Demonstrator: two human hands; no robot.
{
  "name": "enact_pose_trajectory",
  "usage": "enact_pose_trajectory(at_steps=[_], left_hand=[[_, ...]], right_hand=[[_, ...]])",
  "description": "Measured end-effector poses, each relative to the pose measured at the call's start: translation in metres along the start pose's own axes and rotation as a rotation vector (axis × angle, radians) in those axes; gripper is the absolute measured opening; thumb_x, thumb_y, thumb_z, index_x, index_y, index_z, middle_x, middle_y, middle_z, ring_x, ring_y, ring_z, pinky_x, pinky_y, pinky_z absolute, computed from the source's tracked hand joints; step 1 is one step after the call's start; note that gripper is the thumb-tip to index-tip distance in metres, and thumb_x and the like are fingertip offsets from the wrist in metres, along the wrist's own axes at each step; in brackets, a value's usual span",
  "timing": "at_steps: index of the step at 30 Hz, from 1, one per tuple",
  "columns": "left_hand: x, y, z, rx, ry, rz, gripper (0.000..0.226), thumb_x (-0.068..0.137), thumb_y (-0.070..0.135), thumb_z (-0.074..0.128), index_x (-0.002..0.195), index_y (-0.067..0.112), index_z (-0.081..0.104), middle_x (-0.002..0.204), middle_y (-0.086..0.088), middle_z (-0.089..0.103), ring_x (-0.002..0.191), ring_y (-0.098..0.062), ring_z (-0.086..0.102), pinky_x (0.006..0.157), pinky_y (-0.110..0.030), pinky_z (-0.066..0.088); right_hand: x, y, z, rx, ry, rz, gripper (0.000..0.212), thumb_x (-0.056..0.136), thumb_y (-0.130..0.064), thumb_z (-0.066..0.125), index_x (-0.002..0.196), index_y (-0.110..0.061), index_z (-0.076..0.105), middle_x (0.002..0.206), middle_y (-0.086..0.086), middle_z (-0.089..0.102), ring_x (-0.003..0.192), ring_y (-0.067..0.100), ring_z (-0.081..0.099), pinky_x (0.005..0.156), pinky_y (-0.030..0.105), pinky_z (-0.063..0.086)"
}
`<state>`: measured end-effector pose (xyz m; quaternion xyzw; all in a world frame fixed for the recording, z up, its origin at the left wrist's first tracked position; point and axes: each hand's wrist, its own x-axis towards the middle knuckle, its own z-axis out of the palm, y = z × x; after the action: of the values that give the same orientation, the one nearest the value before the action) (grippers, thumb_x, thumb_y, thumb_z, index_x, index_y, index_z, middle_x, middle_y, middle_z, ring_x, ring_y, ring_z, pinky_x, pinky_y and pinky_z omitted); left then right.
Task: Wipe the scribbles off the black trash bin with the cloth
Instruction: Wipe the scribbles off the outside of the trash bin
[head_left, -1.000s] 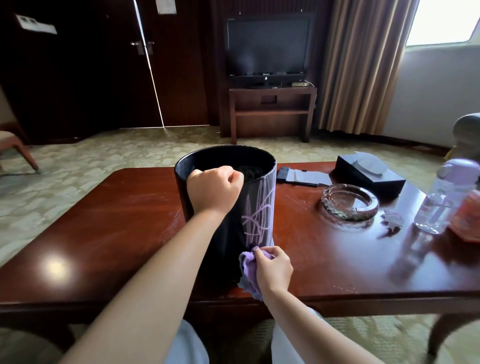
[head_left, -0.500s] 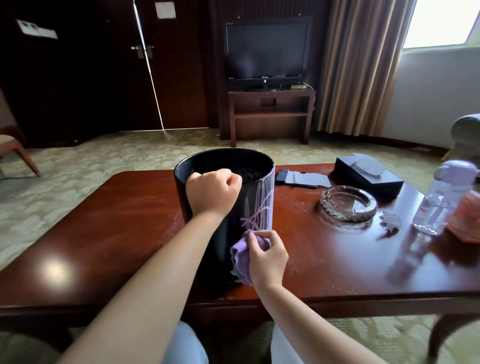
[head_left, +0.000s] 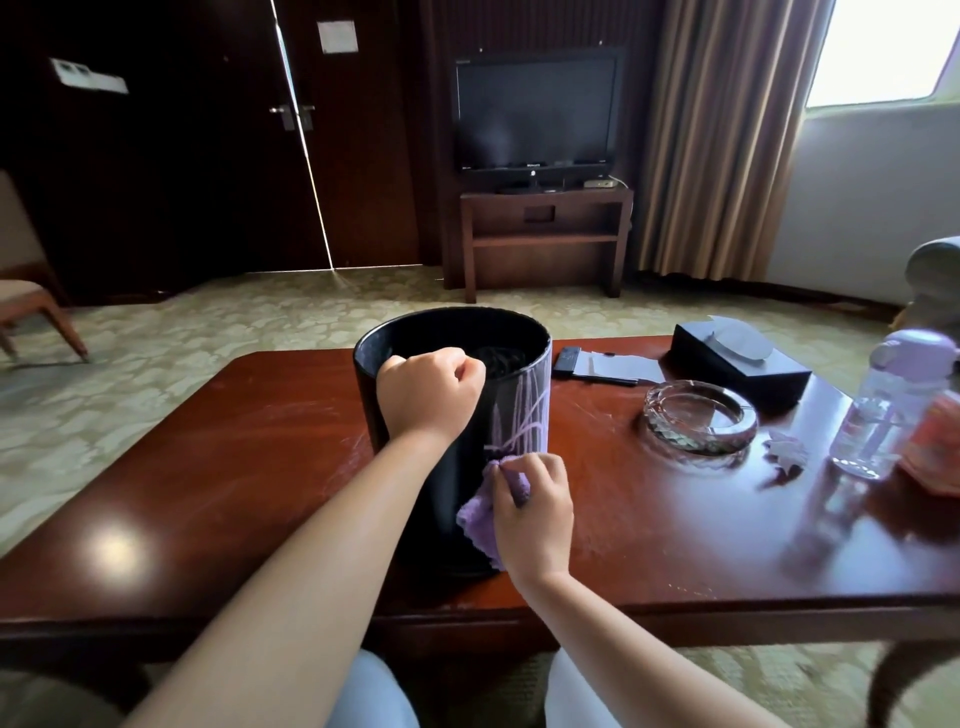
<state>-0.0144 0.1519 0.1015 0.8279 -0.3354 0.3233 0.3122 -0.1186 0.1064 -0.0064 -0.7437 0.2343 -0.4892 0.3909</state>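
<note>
2 bare forearms, no sleeves; pale blue trousers (head_left: 374, 696) on both knees at btm edge.

Left hand (head_left: 427, 395) fisted in a grip, arm extended; right hand (head_left: 532, 512) lower, fingers curled.

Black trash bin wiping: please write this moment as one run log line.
step: wiping | left hand: grips rim of black trash bin | right hand: presses purple cloth on bin side | scribbles: remain above cloth

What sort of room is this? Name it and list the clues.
Probably a hotel room: a TV on a stand, a door with a posted notice, and a table holding a tissue box and ashtray.
</note>
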Motion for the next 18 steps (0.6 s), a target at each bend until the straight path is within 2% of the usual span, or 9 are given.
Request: enact_pose_trajectory(at_steps=[2,4,7,9,12,14,16,18], left_hand=[[0.0,0.0,0.001,-0.003,0.018,-0.003,0.041,0.074,0.025,0.044,0.044,0.015,0.018,0.039,-0.007,0.039,0.045,-0.025,0.026,0.06,-0.028,0.022],[0.0,0.001,0.0,0.001,0.015,-0.009,0.041,0.074,0.025,0.043,0.044,0.015,0.018,0.039,-0.007,0.038,0.046,-0.026,0.025,0.06,-0.028,0.022],[0.0,0.002,-0.002,0.016,-0.026,-0.014,0.039,0.076,0.027,0.04,0.044,0.015,0.019,0.038,-0.002,0.03,0.047,-0.026,0.027,0.061,-0.029,0.021],[0.0,0.003,-0.004,0.027,-0.053,-0.022,0.038,0.076,0.028,0.037,0.045,0.014,0.021,0.038,0.002,0.025,0.047,-0.026,0.029,0.061,-0.029,0.02],[0.002,0.006,-0.008,0.038,-0.096,-0.059,0.038,0.077,0.031,0.035,0.046,0.011,0.026,0.041,0.0,0.027,0.051,-0.027,0.034,0.06,-0.029,0.02],[0.003,0.007,-0.011,0.029,-0.114,-0.083,0.041,0.081,0.031,0.037,0.047,0.011,0.028,0.043,-0.002,0.029,0.054,-0.027,0.037,0.059,-0.029,0.019],[0.003,0.007,-0.014,0.006,-0.12,-0.101,0.043,0.084,0.03,0.038,0.048,0.01,0.028,0.044,-0.003,0.031,0.055,-0.028,0.039,0.058,-0.03,0.018],[0.003,0.008,-0.015,-0.004,-0.127,-0.118,0.045,0.088,0.024,0.045,0.049,0.009,0.028,0.044,-0.004,0.032,0.056,-0.029,0.04,0.058,-0.03,0.018]], right_hand=[[0.011,-0.007,-0.001,0.05,0.052,-0.095,0.007,0.084,-0.015,0.066,0.082,-0.008,0.063,0.095,0.0,0.054,0.085,0.01,0.052,0.072,0.01,0.038],[0.019,-0.01,0.0,0.058,0.058,-0.175,0.007,0.084,-0.016,0.063,0.087,-0.01,0.063,0.1,0.002,0.054,0.088,0.012,0.053,0.073,0.008,0.039],[0.011,0.002,0.0,-0.005,-0.002,-0.213,0.006,0.085,-0.018,0.062,0.089,-0.02,0.058,0.102,-0.002,0.051,0.088,0.018,0.056,0.071,0.028,0.05],[0.007,0.007,-0.002,-0.02,-0.04,-0.198,0.004,0.085,-0.02,0.061,0.088,-0.019,0.058,0.102,-0.002,0.05,0.087,0.018,0.056,0.07,0.037,0.052],[0.023,-0.009,-0.002,0.024,0.043,-0.256,0.018,0.089,-0.027,0.056,0.092,-0.01,0.061,0.106,0.004,0.048,0.089,0.012,0.051,0.073,0.027,0.048],[0.038,-0.023,0.001,0.017,0.093,-0.302,0.017,0.091,-0.029,0.052,0.098,-0.014,0.057,0.109,0.004,0.043,0.086,0.009,0.047,0.072,0.021,0.044],[0.04,-0.021,0.002,-0.021,0.072,-0.325,0.015,0.091,-0.033,0.048,0.101,-0.021,0.05,0.111,0.003,0.041,0.085,0.012,0.05,0.07,0.022,0.045],[0.029,-0.007,0.002,-0.06,-0.007,-0.286,0.017,0.091,-0.039,0.044,0.101,-0.025,0.045,0.113,0.005,0.043,0.085,0.02,0.057,0.068,0.029,0.05]])
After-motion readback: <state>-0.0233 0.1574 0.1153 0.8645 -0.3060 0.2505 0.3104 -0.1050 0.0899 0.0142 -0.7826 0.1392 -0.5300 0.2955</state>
